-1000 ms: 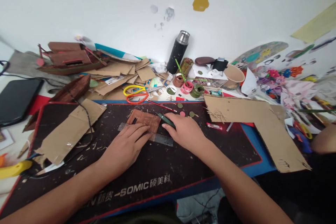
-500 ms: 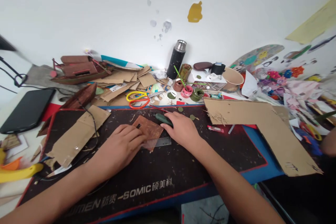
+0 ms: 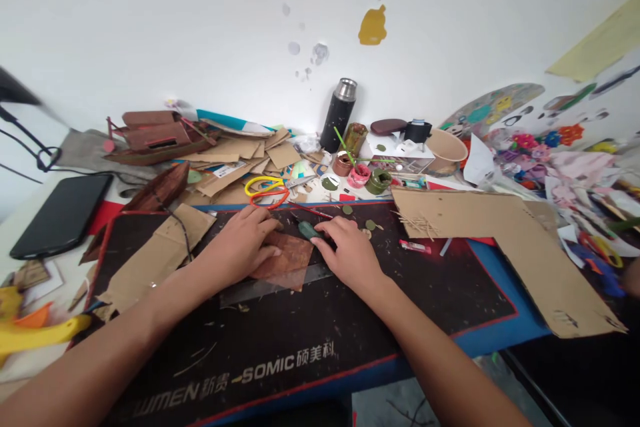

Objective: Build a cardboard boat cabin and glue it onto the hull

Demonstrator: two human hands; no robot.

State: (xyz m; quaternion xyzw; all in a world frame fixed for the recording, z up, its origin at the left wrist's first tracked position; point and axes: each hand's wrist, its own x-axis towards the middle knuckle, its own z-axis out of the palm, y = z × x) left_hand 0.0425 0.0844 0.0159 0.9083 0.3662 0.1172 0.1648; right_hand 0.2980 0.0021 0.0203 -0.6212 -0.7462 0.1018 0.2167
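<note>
Hands (image 3: pixel 297 240) on mat (image 3: pixel 280 320) — right with green-handled tool (image 3: pixel 308 230), left on brown piece (image 3: pixel 286 259).

Shows bare skin along the left forearm (image 3: pixel 135 333) and right forearm (image 3: pixel 440 347), right down to the lower part of the view. Looks smooth and rounded, broad near the frame's edges and tapering to slim, bare wrists. Ends in a bare left hand (image 3: pixel 240 240) and a bare right hand (image 3: pixel 353 250), both with gently rounded backs and slender fingers. Has a short nail on the left thumb (image 3: pixel 270 253). Looks too soft and small for finer skin detail.
</note>
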